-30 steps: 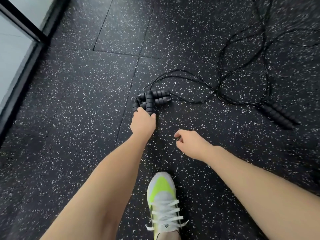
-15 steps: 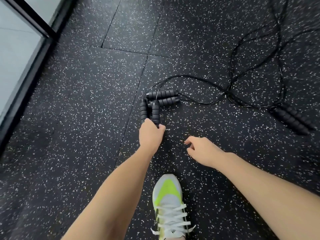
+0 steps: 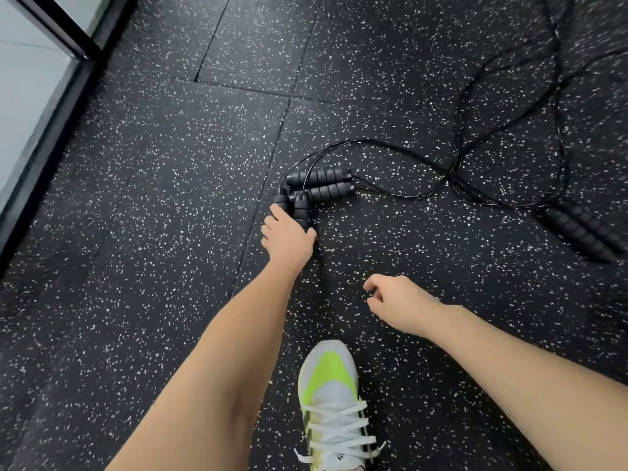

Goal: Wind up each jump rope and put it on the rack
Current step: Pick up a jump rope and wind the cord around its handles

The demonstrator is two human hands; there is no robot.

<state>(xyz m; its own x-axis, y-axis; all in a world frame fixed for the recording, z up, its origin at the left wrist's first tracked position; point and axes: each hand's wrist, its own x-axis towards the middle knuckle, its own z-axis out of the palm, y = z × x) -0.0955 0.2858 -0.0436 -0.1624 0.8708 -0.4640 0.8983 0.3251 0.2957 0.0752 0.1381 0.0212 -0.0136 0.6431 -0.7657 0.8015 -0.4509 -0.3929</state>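
Several black jump ropes lie tangled on the speckled rubber floor, their thin cords [image 3: 455, 171] looping to the upper right. My left hand [image 3: 289, 237] reaches down and grips the near ends of two ribbed foam handles [image 3: 300, 207] that lie side by side. A second pair of handles [image 3: 323, 183] lies crosswise just beyond them. A third pair [image 3: 584, 232] rests at the far right. My right hand [image 3: 397, 302] hovers lower right of the left, fingers loosely curled, holding nothing. No rack is in view.
My white and neon-yellow shoe [image 3: 331, 396] stands on the floor between my arms. A black-framed glass wall [image 3: 51, 107] runs along the left edge. Seams between floor tiles cross the upper middle.
My left hand has slid further up over the two handles, with fingers and thumb wrapping them. The right hand stays loose and has hardly moved.
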